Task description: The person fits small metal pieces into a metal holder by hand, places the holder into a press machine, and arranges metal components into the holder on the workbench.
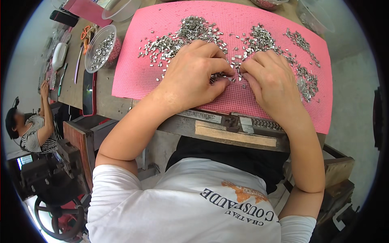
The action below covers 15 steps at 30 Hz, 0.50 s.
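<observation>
Small silvery metal pieces (194,30) lie in loose heaps on a pink textured mat (137,83). My left hand (198,75) rests low over the mat, thumb and forefinger curled toward each other with a small metal piece at their tips. More pieces show in the gap inside its curl. Close by on the right, my right hand (272,79) is bent with its fingertips drawn together near the left fingertips. Whatever those fingers hold is too small to tell. Several single pieces (239,60) lie between the hands.
A clear round tub (91,65) of metal pieces stands left of the mat, near orange-handled scissors (85,32) and a phone (88,95). A metal rail (202,116) runs along the front edge. Another person (36,129) sits at far left.
</observation>
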### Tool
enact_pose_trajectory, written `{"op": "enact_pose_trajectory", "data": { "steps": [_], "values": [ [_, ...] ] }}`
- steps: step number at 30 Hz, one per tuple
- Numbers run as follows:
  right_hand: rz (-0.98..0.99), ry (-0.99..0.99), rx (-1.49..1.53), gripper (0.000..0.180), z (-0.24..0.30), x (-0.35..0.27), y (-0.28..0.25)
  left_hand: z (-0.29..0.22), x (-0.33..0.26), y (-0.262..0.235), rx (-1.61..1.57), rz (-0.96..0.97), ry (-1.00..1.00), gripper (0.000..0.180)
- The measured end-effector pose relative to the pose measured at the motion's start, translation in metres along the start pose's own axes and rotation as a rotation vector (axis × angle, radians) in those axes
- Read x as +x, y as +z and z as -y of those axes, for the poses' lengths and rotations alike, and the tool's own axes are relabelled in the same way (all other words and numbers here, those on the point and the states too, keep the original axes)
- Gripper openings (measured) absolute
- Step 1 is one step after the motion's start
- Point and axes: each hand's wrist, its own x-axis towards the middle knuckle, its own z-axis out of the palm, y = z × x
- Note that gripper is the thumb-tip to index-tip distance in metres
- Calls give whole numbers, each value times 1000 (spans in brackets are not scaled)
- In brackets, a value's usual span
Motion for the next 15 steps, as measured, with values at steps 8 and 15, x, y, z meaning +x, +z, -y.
{"op": "enact_pose_trajectory", "data": {
  "steps": [8,15],
  "values": [
    [-26,-13,21,9,0,0,3,2,3,1,-18,13,-14,23],
    [48,-106,-42,6,3,3,-7,8,21,-1,142,23,85,16]
  ]
}}
